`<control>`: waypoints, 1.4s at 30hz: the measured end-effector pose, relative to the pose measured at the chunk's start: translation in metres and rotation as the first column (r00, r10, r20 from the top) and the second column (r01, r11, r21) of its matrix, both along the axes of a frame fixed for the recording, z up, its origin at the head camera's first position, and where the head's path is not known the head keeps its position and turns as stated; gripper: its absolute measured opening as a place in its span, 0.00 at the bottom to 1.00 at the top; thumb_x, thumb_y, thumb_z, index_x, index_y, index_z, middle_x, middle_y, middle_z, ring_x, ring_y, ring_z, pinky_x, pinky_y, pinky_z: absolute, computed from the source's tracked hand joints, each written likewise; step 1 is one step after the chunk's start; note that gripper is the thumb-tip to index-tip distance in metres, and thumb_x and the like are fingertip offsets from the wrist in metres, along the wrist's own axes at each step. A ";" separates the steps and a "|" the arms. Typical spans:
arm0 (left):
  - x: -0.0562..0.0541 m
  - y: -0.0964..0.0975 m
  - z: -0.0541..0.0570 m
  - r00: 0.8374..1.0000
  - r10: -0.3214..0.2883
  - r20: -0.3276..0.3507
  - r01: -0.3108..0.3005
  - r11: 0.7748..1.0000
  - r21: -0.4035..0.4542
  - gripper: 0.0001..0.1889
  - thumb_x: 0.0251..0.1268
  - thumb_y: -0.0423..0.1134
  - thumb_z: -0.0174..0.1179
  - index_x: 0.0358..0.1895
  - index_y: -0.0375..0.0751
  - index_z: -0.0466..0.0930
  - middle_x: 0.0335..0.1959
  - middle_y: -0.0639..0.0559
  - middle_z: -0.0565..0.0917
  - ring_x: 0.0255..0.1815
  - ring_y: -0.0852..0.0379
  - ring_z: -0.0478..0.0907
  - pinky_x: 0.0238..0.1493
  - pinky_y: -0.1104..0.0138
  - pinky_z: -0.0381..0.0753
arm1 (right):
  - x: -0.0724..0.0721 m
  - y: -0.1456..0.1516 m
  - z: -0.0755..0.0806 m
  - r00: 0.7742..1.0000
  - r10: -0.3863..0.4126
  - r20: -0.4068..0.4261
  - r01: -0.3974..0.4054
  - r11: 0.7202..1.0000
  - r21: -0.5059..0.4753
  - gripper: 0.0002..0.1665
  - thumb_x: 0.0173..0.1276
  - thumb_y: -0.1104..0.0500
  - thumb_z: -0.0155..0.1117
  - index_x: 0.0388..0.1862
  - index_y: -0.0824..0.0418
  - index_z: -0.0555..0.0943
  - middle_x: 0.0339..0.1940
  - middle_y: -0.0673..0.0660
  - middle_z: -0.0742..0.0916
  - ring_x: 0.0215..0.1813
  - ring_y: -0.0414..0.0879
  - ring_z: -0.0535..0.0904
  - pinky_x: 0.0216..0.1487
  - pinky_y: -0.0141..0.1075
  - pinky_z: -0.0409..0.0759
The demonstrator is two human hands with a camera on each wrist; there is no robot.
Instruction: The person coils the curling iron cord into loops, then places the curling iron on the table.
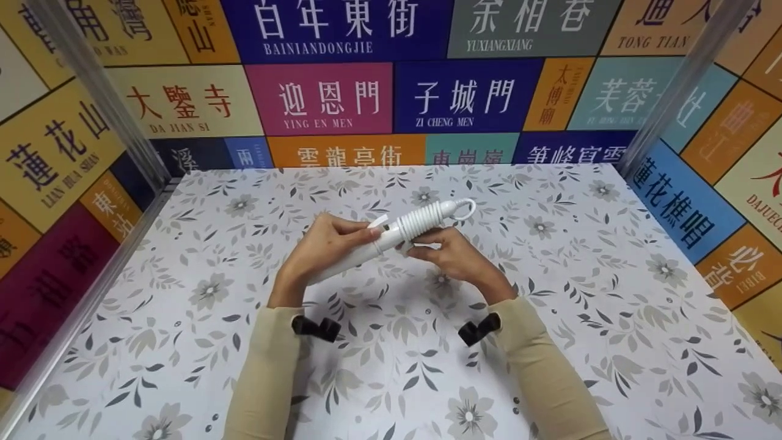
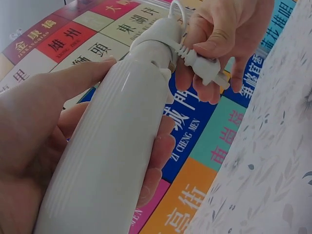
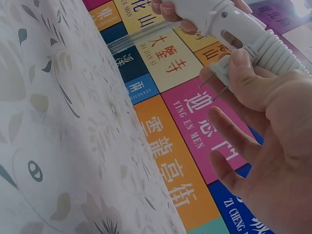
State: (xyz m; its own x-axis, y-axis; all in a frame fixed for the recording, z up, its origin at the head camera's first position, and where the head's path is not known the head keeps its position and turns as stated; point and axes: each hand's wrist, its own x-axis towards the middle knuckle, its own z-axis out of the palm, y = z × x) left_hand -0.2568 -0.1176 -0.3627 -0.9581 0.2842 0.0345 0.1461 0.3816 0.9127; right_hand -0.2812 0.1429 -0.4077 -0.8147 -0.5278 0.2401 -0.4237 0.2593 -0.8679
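My left hand (image 1: pixel 319 245) grips the smooth, thick body of a long white corded appliance (image 2: pixel 112 136), with the thumb along its ribbed side. The appliance is held tilted above the table, and its exact kind does not show. Its white cord (image 1: pixel 421 221) is wound in several tight turns round the narrower far end, where a loop (image 1: pixel 471 211) sticks out. My right hand (image 1: pixel 455 253) is just below the coil. Between thumb and fingers it pinches the two-pin plug (image 3: pixel 223 72) at the cord's end, close beside the appliance, while its other fingers are spread.
A table (image 1: pixel 391 379) with a grey leaf-and-flower pattern lies under both hands. Coloured panels (image 1: pixel 321 98) with Chinese place names stand along the back and sides, with clear strips (image 1: pixel 678 85) at the corners. Each sleeve cuff carries a small black camera (image 1: pixel 316 328).
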 end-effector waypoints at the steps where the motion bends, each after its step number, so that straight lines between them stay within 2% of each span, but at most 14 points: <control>1: 0.000 0.000 -0.001 1.000 -0.005 0.002 0.005 1.000 -0.003 0.22 0.59 0.56 0.70 0.52 0.49 0.87 0.49 0.48 0.90 0.35 0.54 0.83 0.37 0.66 0.80 | 0.000 0.000 0.000 1.000 -0.010 -0.009 0.010 1.000 0.004 0.12 0.67 0.65 0.68 0.48 0.68 0.87 0.53 0.67 0.87 0.59 0.44 0.82 0.61 0.40 0.80; 7: -0.002 0.001 -0.002 1.000 -0.006 -0.010 0.006 0.999 -0.041 0.21 0.59 0.56 0.70 0.52 0.51 0.87 0.50 0.49 0.89 0.34 0.54 0.83 0.35 0.65 0.79 | -0.002 -0.003 -0.003 0.996 -0.072 -0.053 0.073 0.997 0.024 0.13 0.62 0.64 0.72 0.46 0.62 0.89 0.49 0.60 0.90 0.59 0.52 0.83 0.64 0.47 0.78; 12: -0.004 0.004 -0.005 1.000 0.000 -0.013 -0.001 0.996 -0.089 0.22 0.57 0.56 0.71 0.53 0.51 0.87 0.50 0.49 0.89 0.34 0.55 0.85 0.36 0.65 0.81 | -0.007 -0.001 -0.008 0.993 -0.107 -0.044 0.109 0.992 0.056 0.14 0.60 0.63 0.75 0.46 0.62 0.89 0.48 0.60 0.91 0.59 0.55 0.84 0.64 0.50 0.78; 16: -0.010 0.007 -0.012 1.000 0.007 -0.001 -0.007 0.993 -0.120 0.24 0.55 0.56 0.73 0.54 0.51 0.86 0.51 0.49 0.89 0.35 0.57 0.84 0.36 0.67 0.81 | -0.010 0.002 -0.013 0.993 -0.121 -0.006 0.121 0.987 0.107 0.13 0.59 0.64 0.75 0.44 0.64 0.89 0.46 0.61 0.91 0.57 0.56 0.84 0.66 0.52 0.75; 19: -0.016 0.007 -0.022 1.000 0.010 0.015 -0.008 0.993 -0.122 0.25 0.53 0.54 0.74 0.55 0.51 0.86 0.51 0.50 0.89 0.35 0.57 0.82 0.35 0.68 0.78 | -0.011 0.003 -0.014 0.993 -0.115 0.021 0.110 0.981 0.159 0.13 0.60 0.63 0.74 0.44 0.65 0.89 0.46 0.61 0.91 0.55 0.53 0.83 0.66 0.53 0.74; 21: -0.021 0.006 -0.029 0.999 0.014 0.032 -0.011 0.993 -0.116 0.26 0.52 0.54 0.75 0.55 0.52 0.86 0.51 0.51 0.89 0.34 0.57 0.81 0.34 0.68 0.77 | -0.011 0.003 -0.014 0.993 -0.111 0.030 0.102 0.974 0.204 0.12 0.61 0.62 0.74 0.43 0.65 0.89 0.44 0.59 0.91 0.50 0.48 0.82 0.61 0.49 0.76; 23: -0.025 0.005 -0.037 0.999 0.022 0.038 -0.017 0.992 -0.122 0.26 0.51 0.54 0.76 0.54 0.52 0.87 0.49 0.51 0.89 0.31 0.58 0.79 0.33 0.68 0.75 | -0.011 0.003 -0.014 0.994 -0.099 0.057 0.080 0.962 0.262 0.10 0.62 0.60 0.73 0.40 0.64 0.90 0.35 0.54 0.90 0.39 0.43 0.79 0.48 0.42 0.78; 26: -0.030 0.004 -0.049 0.999 0.020 0.033 -0.015 0.989 -0.148 0.25 0.51 0.54 0.75 0.54 0.50 0.87 0.48 0.50 0.90 0.24 0.60 0.72 0.29 0.69 0.71 | -0.009 0.002 -0.014 0.996 -0.049 0.077 0.019 0.936 0.352 0.11 0.65 0.58 0.71 0.30 0.66 0.88 0.20 0.46 0.80 0.25 0.38 0.69 0.32 0.32 0.68; 29: -0.034 0.006 -0.059 1.000 0.011 0.016 -0.008 0.985 -0.171 0.25 0.54 0.52 0.74 0.54 0.47 0.87 0.48 0.47 0.90 0.19 0.62 0.67 0.26 0.70 0.69 | -0.007 -0.001 -0.016 0.997 0.015 0.077 -0.044 0.919 0.392 0.15 0.68 0.58 0.68 0.26 0.68 0.84 0.14 0.43 0.70 0.20 0.37 0.64 0.26 0.30 0.62; 32: -0.039 0.008 -0.066 1.000 0.010 0.005 -0.009 0.982 -0.188 0.23 0.55 0.52 0.74 0.53 0.46 0.87 0.47 0.47 0.90 0.17 0.64 0.66 0.26 0.71 0.70 | -0.005 -0.005 -0.018 0.998 0.043 0.036 -0.054 0.911 0.409 0.15 0.69 0.59 0.67 0.26 0.69 0.83 0.15 0.43 0.71 0.21 0.36 0.65 0.27 0.30 0.64; 36: -0.042 0.013 -0.071 1.000 0.015 -0.006 -0.015 0.980 -0.199 0.21 0.55 0.51 0.74 0.51 0.47 0.88 0.47 0.48 0.90 0.19 0.64 0.68 0.29 0.71 0.72 | -0.002 -0.008 -0.019 1.000 0.019 0.008 -0.021 0.903 0.429 0.11 0.70 0.60 0.66 0.31 0.66 0.87 0.21 0.47 0.78 0.25 0.37 0.68 0.31 0.31 0.67; 39: -0.044 0.017 -0.074 1.000 0.019 -0.010 -0.021 0.982 -0.189 0.20 0.55 0.49 0.74 0.50 0.45 0.88 0.49 0.47 0.89 0.22 0.64 0.72 0.32 0.71 0.74 | -0.001 -0.010 -0.020 1.000 -0.015 0.002 0.013 0.909 0.417 0.10 0.71 0.61 0.63 0.40 0.63 0.89 0.28 0.53 0.86 0.29 0.38 0.71 0.36 0.32 0.70; 41: -0.045 0.019 -0.076 1.000 0.020 -0.006 -0.021 0.984 -0.179 0.20 0.56 0.48 0.74 0.50 0.44 0.87 0.50 0.46 0.88 0.22 0.62 0.71 0.33 0.71 0.74 | 0.000 -0.010 -0.020 0.999 -0.039 -0.001 0.036 0.918 0.394 0.11 0.72 0.62 0.62 0.43 0.64 0.89 0.34 0.55 0.88 0.32 0.38 0.73 0.39 0.32 0.71; 42: -0.046 0.020 -0.077 1.000 0.018 -0.006 -0.019 0.985 -0.173 0.20 0.56 0.47 0.74 0.51 0.44 0.87 0.51 0.45 0.88 0.25 0.62 0.75 0.35 0.71 0.76 | 0.000 -0.010 -0.021 0.999 -0.053 0.009 0.046 0.925 0.378 0.11 0.72 0.62 0.61 0.44 0.64 0.89 0.35 0.56 0.88 0.33 0.39 0.73 0.40 0.32 0.72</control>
